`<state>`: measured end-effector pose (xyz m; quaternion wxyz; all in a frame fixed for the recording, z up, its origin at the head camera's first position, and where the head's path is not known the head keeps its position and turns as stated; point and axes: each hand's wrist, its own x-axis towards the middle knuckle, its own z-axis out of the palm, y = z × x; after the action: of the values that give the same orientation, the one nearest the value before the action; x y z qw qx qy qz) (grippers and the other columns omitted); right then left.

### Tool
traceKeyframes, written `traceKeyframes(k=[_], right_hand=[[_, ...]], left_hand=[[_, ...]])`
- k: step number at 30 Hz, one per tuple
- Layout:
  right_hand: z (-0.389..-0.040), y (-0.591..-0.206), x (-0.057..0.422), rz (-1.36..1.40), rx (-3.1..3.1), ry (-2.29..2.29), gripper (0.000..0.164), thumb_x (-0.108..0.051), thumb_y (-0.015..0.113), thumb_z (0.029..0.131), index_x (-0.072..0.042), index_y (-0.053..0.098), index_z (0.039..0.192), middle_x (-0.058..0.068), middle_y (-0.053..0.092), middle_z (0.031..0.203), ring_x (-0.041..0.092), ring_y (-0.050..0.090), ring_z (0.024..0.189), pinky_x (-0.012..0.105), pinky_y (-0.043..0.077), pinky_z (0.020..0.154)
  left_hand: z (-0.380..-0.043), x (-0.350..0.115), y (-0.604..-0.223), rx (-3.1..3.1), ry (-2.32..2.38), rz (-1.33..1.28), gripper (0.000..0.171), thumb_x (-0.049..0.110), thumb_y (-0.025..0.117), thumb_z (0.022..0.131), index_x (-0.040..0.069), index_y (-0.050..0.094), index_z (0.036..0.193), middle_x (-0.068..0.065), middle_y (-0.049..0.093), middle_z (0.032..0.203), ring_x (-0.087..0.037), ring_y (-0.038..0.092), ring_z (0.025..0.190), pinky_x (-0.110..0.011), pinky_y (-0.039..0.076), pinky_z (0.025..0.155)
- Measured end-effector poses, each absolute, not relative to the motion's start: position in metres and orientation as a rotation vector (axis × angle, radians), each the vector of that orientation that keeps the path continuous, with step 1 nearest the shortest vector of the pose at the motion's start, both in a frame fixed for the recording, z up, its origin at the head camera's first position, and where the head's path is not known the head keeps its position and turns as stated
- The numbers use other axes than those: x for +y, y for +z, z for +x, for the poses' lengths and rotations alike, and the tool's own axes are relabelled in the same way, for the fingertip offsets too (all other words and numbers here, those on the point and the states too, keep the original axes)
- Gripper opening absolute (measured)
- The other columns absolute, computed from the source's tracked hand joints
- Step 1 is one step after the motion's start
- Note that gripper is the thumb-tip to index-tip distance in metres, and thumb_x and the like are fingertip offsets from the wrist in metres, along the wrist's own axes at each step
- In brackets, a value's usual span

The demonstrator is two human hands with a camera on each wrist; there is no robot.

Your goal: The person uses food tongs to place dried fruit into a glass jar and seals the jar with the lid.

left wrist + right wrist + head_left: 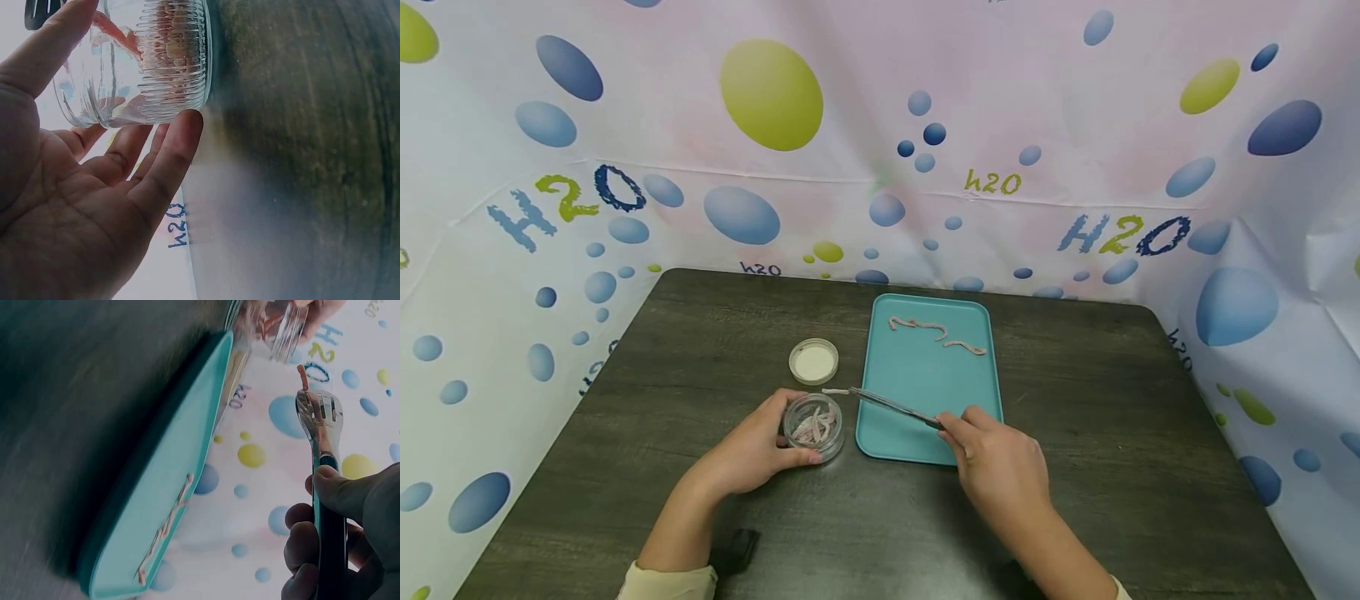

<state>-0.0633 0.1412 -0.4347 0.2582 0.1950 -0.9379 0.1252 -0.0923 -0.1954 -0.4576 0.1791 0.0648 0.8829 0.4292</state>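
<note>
My left hand (748, 454) holds a small glass jar (178, 62), thumb on one side and fingers on the other. Inside the jar lie several thin pinkish strips (815, 427). My right hand (1003, 467) grips metal tongs (891, 405) with dark handles and slotted tips. Between those tips a single strip (303, 377) is pinched, sticking out beyond them, just past the jar's far rim in the head view. A turquoise tray (917, 425) is under the tongs, with a few strips (164, 528) laid near its far end.
A round pale lid (814, 362) rests on the dark wooden table (700, 350) beyond the jar, left of the tray. Behind the table hangs a white sheet (865, 83) printed with blue and green bubbles. Near my left wrist is a small black object (745, 546).
</note>
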Motion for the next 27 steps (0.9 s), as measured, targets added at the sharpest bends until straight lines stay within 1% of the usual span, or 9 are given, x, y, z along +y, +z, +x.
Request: traceKeyframes(k=[5, 10, 14, 17, 20, 27], right_hand=[[-0.059, -0.437, 0.132, 0.583, -2.503, 0.339, 0.02, -0.024, 0.094, 0.082, -0.027, 0.086, 0.1, -0.014, 0.054, 0.073, 0.001, 0.032, 0.049, 0.019, 0.031, 0.045], [-0.058, -0.439, 0.126, 0.624, -2.47, 0.325, 0.023, -0.023, 0.096, 0.079, -0.026, 0.086, 0.1, -0.014, 0.053, 0.071, 0.003, 0.039, 0.049, 0.021, 0.036, 0.044], [-0.057, -0.441, 0.121, 0.649, -2.45, 0.304, 0.024, -0.023, 0.097, 0.077, -0.025, 0.086, 0.099, -0.013, 0.052, 0.07, 0.003, 0.037, 0.05, 0.021, 0.036, 0.044], [-0.057, -0.443, 0.118, 0.663, -2.429, 0.282, 0.023, -0.025, 0.096, 0.077, -0.024, 0.085, 0.098, -0.012, 0.052, 0.07, 0.003, 0.034, 0.05, 0.021, 0.035, 0.044], [-0.057, -0.445, 0.116, 0.673, -2.416, 0.272, 0.022, -0.025, 0.095, 0.078, -0.024, 0.085, 0.097, -0.011, 0.052, 0.069, 0.003, 0.033, 0.05, 0.021, 0.035, 0.045], [-0.057, -0.447, 0.111, 0.69, -2.421, 0.262, 0.022, -0.026, 0.096, 0.079, -0.024, 0.086, 0.099, -0.011, 0.055, 0.07, 0.004, 0.037, 0.049, 0.022, 0.037, 0.047]], left_hand=[[-0.093, -0.196, -0.458, 2.5, 1.215, 0.196, 0.091, 0.038, 0.092, 0.089, 0.01, 0.04, 0.159, -0.021, 0.05, 0.158, -0.022, 0.074, 0.109, -0.043, 0.059, 0.094], [-0.092, -0.197, -0.459, 2.496, 1.222, 0.206, 0.091, 0.038, 0.091, 0.09, 0.01, 0.04, 0.159, -0.021, 0.05, 0.159, -0.024, 0.074, 0.11, -0.044, 0.06, 0.095], [-0.092, -0.198, -0.459, 2.501, 1.218, 0.213, 0.091, 0.039, 0.091, 0.09, 0.009, 0.04, 0.159, -0.022, 0.049, 0.159, -0.024, 0.073, 0.11, -0.045, 0.06, 0.094], [-0.092, -0.198, -0.46, 2.502, 1.217, 0.213, 0.09, 0.039, 0.091, 0.09, 0.009, 0.041, 0.158, -0.021, 0.05, 0.158, -0.024, 0.073, 0.109, -0.044, 0.06, 0.094], [-0.092, -0.198, -0.46, 2.494, 1.226, 0.225, 0.089, 0.039, 0.09, 0.09, 0.009, 0.041, 0.158, -0.021, 0.052, 0.156, -0.024, 0.073, 0.111, -0.044, 0.06, 0.095], [-0.091, -0.198, -0.459, 2.467, 1.27, 0.246, 0.087, 0.036, 0.091, 0.091, 0.007, 0.041, 0.156, -0.022, 0.053, 0.152, -0.025, 0.073, 0.112, -0.043, 0.061, 0.094]])
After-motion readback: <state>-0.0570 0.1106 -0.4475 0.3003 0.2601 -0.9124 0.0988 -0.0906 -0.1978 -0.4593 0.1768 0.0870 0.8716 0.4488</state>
